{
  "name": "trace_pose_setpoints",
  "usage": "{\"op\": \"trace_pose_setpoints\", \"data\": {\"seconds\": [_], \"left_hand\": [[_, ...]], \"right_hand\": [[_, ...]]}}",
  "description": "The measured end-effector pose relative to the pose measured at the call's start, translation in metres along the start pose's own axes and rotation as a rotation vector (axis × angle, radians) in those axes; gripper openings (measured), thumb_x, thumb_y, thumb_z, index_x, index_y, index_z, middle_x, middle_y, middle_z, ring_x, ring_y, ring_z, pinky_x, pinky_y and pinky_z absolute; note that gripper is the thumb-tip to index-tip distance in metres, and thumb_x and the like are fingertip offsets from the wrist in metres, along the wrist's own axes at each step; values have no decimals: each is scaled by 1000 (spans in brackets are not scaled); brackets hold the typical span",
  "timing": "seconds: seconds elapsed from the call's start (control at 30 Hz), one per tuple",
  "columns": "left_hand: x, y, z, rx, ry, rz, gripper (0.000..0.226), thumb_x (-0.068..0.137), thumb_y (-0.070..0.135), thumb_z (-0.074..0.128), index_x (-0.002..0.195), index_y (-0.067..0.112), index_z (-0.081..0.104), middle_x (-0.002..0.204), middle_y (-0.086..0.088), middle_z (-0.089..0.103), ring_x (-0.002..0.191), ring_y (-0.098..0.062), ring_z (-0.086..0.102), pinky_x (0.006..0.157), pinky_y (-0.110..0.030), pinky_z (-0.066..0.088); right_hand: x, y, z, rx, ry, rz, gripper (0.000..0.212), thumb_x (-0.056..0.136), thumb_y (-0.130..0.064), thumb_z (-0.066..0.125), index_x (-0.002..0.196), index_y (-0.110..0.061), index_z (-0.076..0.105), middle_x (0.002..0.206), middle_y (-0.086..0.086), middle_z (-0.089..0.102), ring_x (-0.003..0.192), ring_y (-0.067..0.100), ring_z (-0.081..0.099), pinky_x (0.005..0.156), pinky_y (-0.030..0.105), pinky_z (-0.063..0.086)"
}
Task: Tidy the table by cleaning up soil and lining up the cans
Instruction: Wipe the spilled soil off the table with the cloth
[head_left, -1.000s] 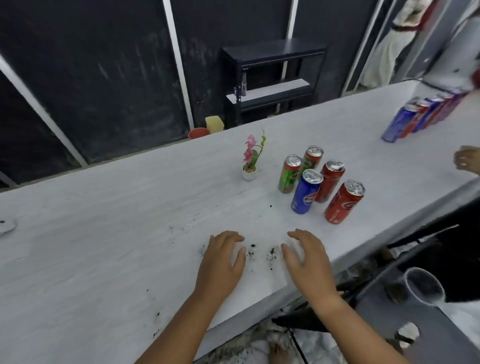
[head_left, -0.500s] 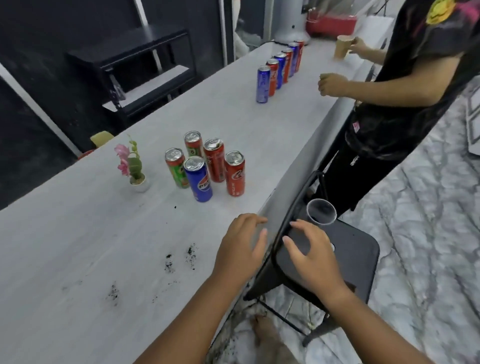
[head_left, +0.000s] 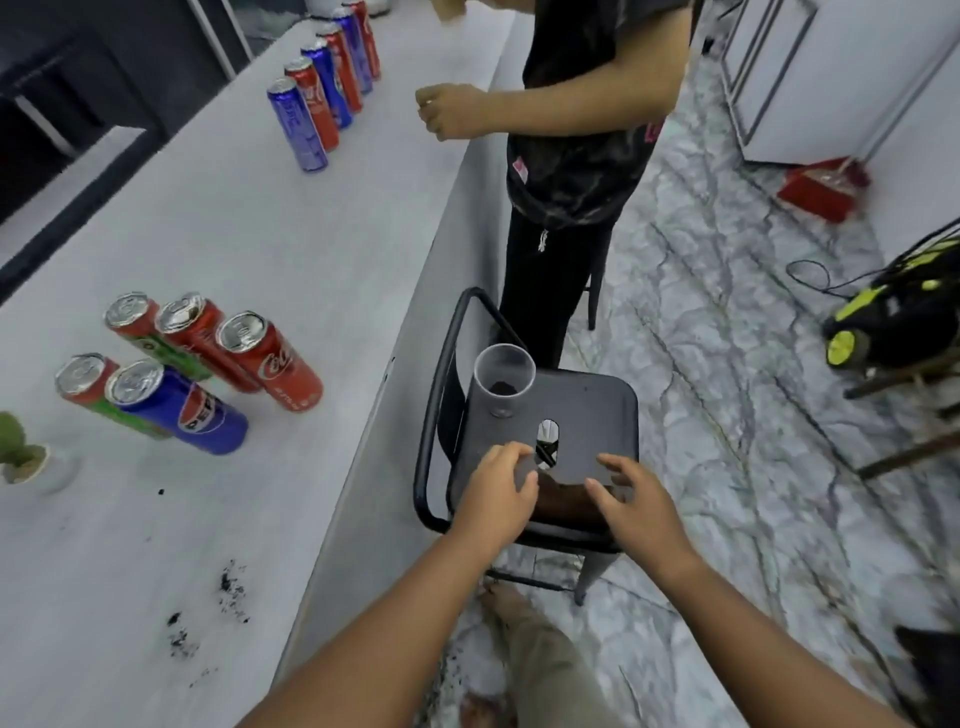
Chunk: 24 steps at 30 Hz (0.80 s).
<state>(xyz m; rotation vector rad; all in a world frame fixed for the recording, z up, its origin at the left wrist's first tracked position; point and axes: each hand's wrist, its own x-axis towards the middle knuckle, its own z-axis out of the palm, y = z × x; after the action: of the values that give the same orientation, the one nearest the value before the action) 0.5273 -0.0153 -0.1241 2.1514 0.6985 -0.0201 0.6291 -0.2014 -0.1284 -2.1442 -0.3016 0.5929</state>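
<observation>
My left hand (head_left: 497, 491) and my right hand (head_left: 631, 501) hover over the front of a black chair seat (head_left: 597, 410), fingers spread and slightly bent, holding nothing. A brown patch lies between them; I cannot tell what it is. A clear plastic cup (head_left: 504, 379) with soil in its bottom stands upright on the seat beyond my hands. Dark soil crumbs (head_left: 231, 597) are scattered on the white table (head_left: 260, 234) to my left. A loose cluster of cans stands there, among them a blue Pepsi can (head_left: 182, 410) and a red Coca-Cola can (head_left: 270, 364).
A straight row of blue and red cans (head_left: 322, 88) stands further along the table, beside another person (head_left: 582, 130) in black. A small potted plant (head_left: 21, 457) is at the left edge. A red dustpan (head_left: 821, 192) and a yellow-black machine (head_left: 893, 317) sit on the marble floor.
My view has swung right, from the table to the chair. Both hands left the soil on the tabletop and moved right, over the chair seat.
</observation>
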Motion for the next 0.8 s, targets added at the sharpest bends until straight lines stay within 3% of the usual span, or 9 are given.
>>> {"op": "trace_pose_setpoints", "data": {"seconds": [0.13,0.3,0.4,0.5,0.67,0.8], "left_hand": [[17,-15,28,32,-149,-145,43,103,28,66,145,28,58,145,3,56,128,-20,61,104,-31,49],[25,-27,46,61,-209,-164,61,98,21,74,154,32,54,141,2,54,128,-21,61,109,-35,52],[27,-29,48,77,-210,-182,60,96,18,76,151,33,57,125,6,54,120,-19,62,102,-28,49],[27,-28,48,81,-197,-226,40,94,19,79,131,30,67,113,7,58,106,-17,62,95,-30,52],[23,-20,36,-64,-171,-257,30,93,22,80,120,30,70,118,3,68,108,-17,67,98,-33,55],[9,-6,17,-261,-135,-292,23,94,28,79,113,36,69,105,10,73,93,-13,75,89,-31,62]], "right_hand": [[9,29,-1,-85,-68,78,52,98,-29,77,147,-21,61,142,0,60,134,19,57,110,33,47],[20,53,9,-227,-226,115,71,96,-27,78,159,-19,46,139,9,53,132,25,56,114,34,43],[27,61,17,-244,-200,114,53,94,-21,78,145,-20,63,127,8,60,123,27,61,108,33,46],[29,64,20,-165,-170,146,28,93,-15,77,120,-21,78,113,5,68,105,24,67,97,33,52],[23,54,6,78,-102,152,16,91,-11,79,94,-26,83,93,4,77,88,19,73,74,19,53],[12,31,-13,358,-142,214,13,96,-9,76,99,-19,84,95,10,81,90,30,79,70,35,65]]}}
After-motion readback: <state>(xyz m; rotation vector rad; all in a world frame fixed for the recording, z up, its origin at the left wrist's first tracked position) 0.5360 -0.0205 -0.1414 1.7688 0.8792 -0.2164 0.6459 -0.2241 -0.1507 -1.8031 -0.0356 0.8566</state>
